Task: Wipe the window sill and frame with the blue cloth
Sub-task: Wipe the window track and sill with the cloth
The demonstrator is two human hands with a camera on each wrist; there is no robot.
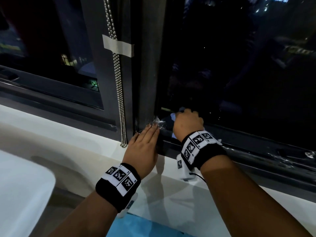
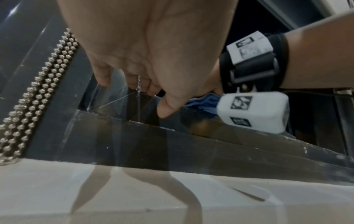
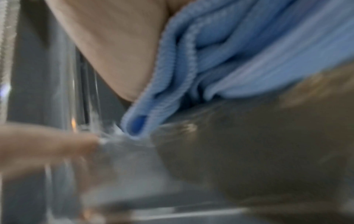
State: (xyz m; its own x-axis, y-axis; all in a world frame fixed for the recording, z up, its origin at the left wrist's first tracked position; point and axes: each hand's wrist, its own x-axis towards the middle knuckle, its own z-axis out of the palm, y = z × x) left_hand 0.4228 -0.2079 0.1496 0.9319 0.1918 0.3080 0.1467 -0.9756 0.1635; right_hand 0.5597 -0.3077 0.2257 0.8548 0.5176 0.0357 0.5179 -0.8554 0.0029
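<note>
The blue cloth is bunched in my right hand, which grips it and presses it against the bottom corner of the dark window frame, just below the glass. In the right wrist view the cloth fills the upper right under my palm, blurred. My left hand lies flat with straight fingers on the frame's lower rail, its fingertips touching a crinkled clear plastic film. The left wrist view shows the left hand, the film and a bit of the cloth. The white sill runs beneath both wrists.
A metal bead chain hangs down the frame's upright to the sill, left of my left hand, held by a strip of tape. A white rounded fixture sits at lower left. Something blue lies below the sill's edge.
</note>
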